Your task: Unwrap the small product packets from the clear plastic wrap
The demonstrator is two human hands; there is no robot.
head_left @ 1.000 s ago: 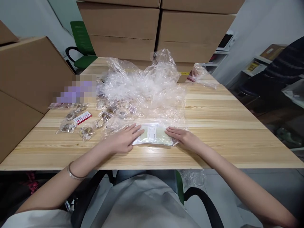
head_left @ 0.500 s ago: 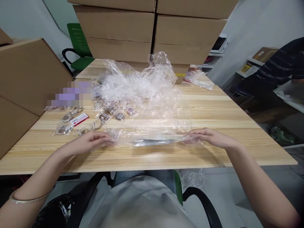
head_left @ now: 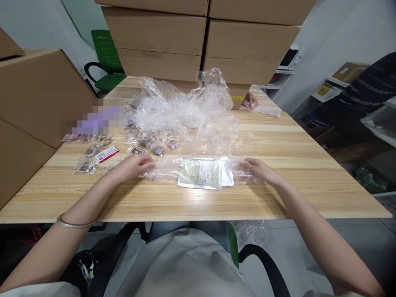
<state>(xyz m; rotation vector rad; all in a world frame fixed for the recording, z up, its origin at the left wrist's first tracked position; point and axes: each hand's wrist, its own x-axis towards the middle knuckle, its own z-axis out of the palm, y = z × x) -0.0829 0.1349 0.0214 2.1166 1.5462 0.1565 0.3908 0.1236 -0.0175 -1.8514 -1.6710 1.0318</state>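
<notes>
My left hand (head_left: pixel 137 166) pinches one end of a strip of clear plastic wrap (head_left: pixel 165 170), and my right hand (head_left: pixel 259 169) pinches its other end. Between the two hands, a flat silver pouch (head_left: pixel 189 172) with greenish contents and a white printed label lies at the near side of the wrap. A second silver pouch (head_left: pixel 227 172) shows from under its right side. Beyond them spreads a large crumpled heap of clear plastic (head_left: pixel 185 111). Small wrapped round pieces (head_left: pixel 159 150) lie left of the heap, close to my left hand.
Stacked cardboard boxes (head_left: pixel 161 37) stand at the table's far side, and another large cardboard box (head_left: pixel 37 95) at the left. A red-and-white card (head_left: pixel 107 154) lies among the small packets. Another person's hand (head_left: pixel 251 100) rests at the far right edge beside the boxes.
Both hands have moved slightly away from me and closer together with the wrap. The silver pouches, seen edge-on before, now lie flat with the label showing. Another person's hand is clearer at the back.
</notes>
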